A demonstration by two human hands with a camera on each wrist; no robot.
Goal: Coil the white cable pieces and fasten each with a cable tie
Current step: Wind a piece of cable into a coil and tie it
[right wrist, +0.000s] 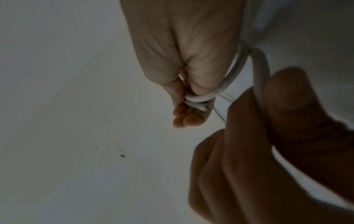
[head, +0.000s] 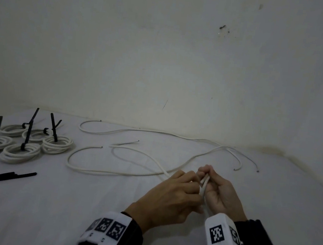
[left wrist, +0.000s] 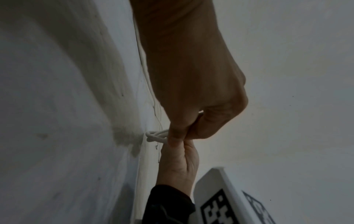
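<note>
Lower right of the head view: left hand [head: 171,194] and right hand [head: 221,193] pressed close together, both curled tight on the same white cable [head: 204,182]. In the right wrist view, right fingers [right wrist: 184,118] pinching a first small loop with the cut end poking out beside it; left hand closed round the strand running off, w/ thumb on top. Loop seems only one or two turns so far, so coiling prob. just begun.

Risks, judged from this:
- Stiff cable, small loop: could spring open if either pinch relaxes, esp. while re-gripping for the next turn.
- Free length trailing toward frame centre, crossing other loose cable pieces [head: 116,131] at mid frame near the wall. Pulling in more slack could drag or tangle those, or catch two pieces in one coil.
- Short cut end could slip out of the pinch, then loop lost.
- Cable ties [head: 5,177] lying at left edge, well apart from the hands. Reaching for one means holding the coil w/ one hand only; coil could unwind then.

Finished coils [head: 21,151] w/ black ties standing up, grouped at mid left, apart from the trailing cable; little risk there unless slack sweeps that way.
</note>
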